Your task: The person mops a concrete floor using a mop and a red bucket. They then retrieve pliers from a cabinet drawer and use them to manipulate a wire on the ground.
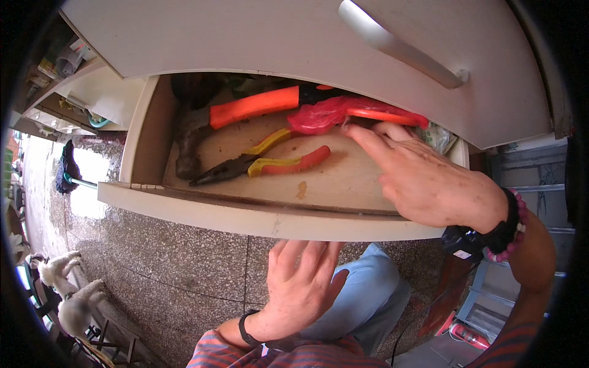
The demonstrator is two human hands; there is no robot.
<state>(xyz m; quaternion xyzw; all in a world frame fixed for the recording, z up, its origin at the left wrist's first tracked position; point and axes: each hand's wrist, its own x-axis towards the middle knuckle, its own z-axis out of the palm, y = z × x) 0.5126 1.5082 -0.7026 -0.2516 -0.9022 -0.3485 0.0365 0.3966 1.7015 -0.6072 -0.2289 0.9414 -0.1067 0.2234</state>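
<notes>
My right hand [423,175] reaches into an open drawer [264,218]. Its index finger is stretched out, with the tip at the edge of a crumpled red plastic bag [319,115]; the other fingertips are partly hidden. An orange strip-like piece [380,115] lies over the bag. Pliers [270,162] with red and yellow handles rest on the drawer floor, jaws toward the left. Behind them lies a hammer [187,153] with an orange grip. Below the drawer front is my left hand [300,288], fingers extended up to its lower edge and their tips hidden there.
Above the drawer hangs a pale panel with a silver handle [405,46]. A clear plastic bag [438,138] sits in the drawer's right corner. Left stand open shelves [92,92] and a dark mop [67,168] on the speckled floor. Metal rungs [534,187] are at right.
</notes>
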